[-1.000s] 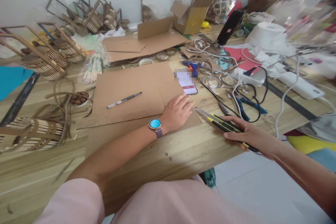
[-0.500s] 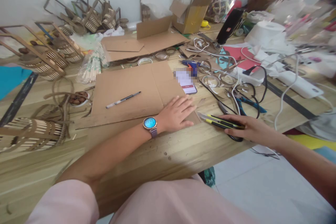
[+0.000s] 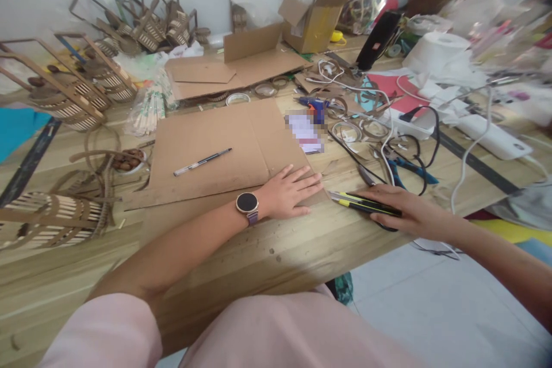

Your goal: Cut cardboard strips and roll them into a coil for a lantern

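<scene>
Brown cardboard [image 3: 211, 135], creased, lying flat, black-yellow cutter [image 3: 366, 205], blade out beside cardboard.

From my end, I see my left hand [image 3: 293, 192] spread wide on the near cardboard [image 3: 185, 213], its fingers apart where 1 second ago they were bunched. The wrist sits a little farther left, and the watch [image 3: 247, 203] on it, lit blue in the 2 earlier views, has gone dark. In my right hand [image 3: 399, 207] the cutter [image 3: 366, 204] lies more level, its tip slightly nearer and farther right, its rear end now hidden.
</scene>
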Available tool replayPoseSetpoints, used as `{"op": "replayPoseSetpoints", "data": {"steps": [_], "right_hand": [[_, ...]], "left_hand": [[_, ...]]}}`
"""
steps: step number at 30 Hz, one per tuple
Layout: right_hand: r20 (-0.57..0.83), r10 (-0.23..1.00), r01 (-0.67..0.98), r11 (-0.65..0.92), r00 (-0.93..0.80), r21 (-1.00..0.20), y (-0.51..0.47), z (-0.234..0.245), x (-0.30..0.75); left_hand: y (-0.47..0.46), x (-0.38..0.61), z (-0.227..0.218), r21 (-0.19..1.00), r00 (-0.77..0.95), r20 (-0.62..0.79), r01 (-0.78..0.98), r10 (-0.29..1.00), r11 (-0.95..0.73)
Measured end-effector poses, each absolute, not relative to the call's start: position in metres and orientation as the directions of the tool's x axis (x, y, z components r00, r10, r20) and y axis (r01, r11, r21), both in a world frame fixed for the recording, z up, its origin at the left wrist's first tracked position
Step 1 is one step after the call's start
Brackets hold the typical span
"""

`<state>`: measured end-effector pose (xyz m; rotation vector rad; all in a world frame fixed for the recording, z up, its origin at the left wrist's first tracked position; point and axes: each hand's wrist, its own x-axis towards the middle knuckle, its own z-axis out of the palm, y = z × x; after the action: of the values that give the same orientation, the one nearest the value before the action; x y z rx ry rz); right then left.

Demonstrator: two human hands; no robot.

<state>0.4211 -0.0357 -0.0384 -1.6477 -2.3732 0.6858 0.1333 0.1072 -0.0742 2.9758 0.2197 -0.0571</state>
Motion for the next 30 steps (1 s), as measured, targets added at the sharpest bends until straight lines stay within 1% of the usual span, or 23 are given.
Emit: {"op": "replayPoseSetpoints", "data": {"steps": [3,8,12,14,21,25,28,30], "right_hand": [[-0.120,0.929,0.886,0.286,-0.350,-0.364,-0.042,-0.043,0.415],[-0.056,0.976,0.964,0.195,-0.208,-0.180,-0.056,-0.059,0.400],[-0.033,0.990,0.988,0.136,-0.138,-0.070,-0.060,-0.067,0.390],[-0.022,0.990,0.989,0.135,-0.137,-0.059,-0.061,-0.068,0.389],[-0.001,0.993,0.990,0.118,-0.119,-0.078,-0.066,-0.070,0.392],[0.004,0.994,0.992,0.111,-0.111,-0.058,-0.067,-0.073,0.392],[0.013,0.990,0.988,0.139,-0.139,-0.063,-0.067,-0.073,0.395],[0.047,0.981,0.980,0.189,-0.186,-0.065,-0.066,-0.074,0.400]], "left_hand": [[0.109,0.135,-0.073,0.155,0.987,-0.059,0.157,0.149,-0.975],[0.110,0.135,-0.076,0.159,0.989,-0.016,0.148,0.147,-0.976],[0.110,0.135,-0.077,0.161,0.988,-0.029,0.157,0.154,-0.974],[0.111,0.136,-0.078,0.157,0.987,-0.029,0.160,0.158,-0.975],[0.111,0.135,-0.083,0.156,0.985,0.013,0.168,0.172,-0.973],[0.111,0.135,-0.084,0.157,0.985,0.018,0.169,0.174,-0.973],[0.111,0.135,-0.084,0.166,0.984,0.011,0.173,0.177,-0.971],[0.111,0.135,-0.084,0.175,0.985,0.009,0.169,0.173,-0.970]]}}
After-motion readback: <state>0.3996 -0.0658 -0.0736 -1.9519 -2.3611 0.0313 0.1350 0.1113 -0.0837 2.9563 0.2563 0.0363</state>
